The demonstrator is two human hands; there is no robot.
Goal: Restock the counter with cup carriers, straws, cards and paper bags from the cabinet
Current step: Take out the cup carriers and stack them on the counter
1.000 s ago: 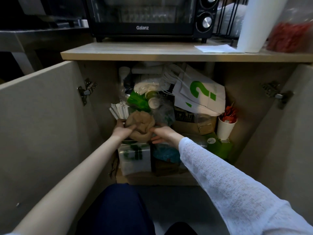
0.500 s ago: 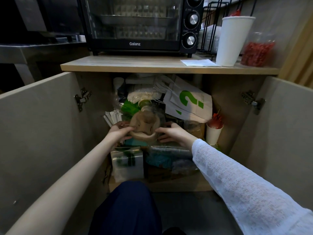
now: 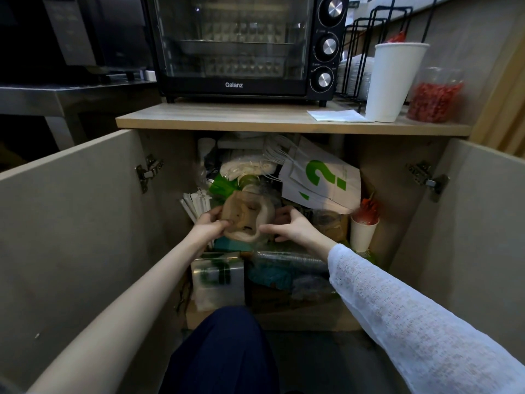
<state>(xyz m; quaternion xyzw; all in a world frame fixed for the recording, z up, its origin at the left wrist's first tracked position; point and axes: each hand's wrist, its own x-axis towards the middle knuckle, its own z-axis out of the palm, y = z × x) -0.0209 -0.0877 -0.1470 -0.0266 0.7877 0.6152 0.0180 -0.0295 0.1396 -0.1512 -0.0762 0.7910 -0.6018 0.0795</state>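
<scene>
Head view, centre of frame: I'm crouched at the open beige wooden cabinet (image 3: pixel 85 211), both doors swung out. My left hand (image 3: pixel 208 227) grips the left edge of the brown moulded-pulp cup carriers (image 3: pixel 248 216), thumb and fingers curled round the rim. My right hand (image 3: pixel 294 227) sits at the right side of the stack with fingers curled toward it; thumb looks just beside the rim, so I can't tell if it truly clamps or only steadies. The carriers are tilted up on edge, held among the clutter in the middle of the cabinet, not yet out of it.

Other task items inside: white paper-wrapped straws (image 3: pixel 196 201) just left of the carriers, white paper bags with a green question mark (image 3: pixel 321 177) at upper right of the cabinet opening. Cards not identifiable here.

Step in hand, my guess: pulling the cup carriers out, first item of the restock. Next move calls for a firm two-handed hold, drawing the stack toward me and up past the light wooden counter edge (image 3: pixel 284 123), then setting it on top. Free space there is tight: black toaster oven (image 3: pixel 241 46), tall white paper cup (image 3: pixel 393 81) and a white napkin (image 3: pixel 338 115) already occupy it.
</scene>
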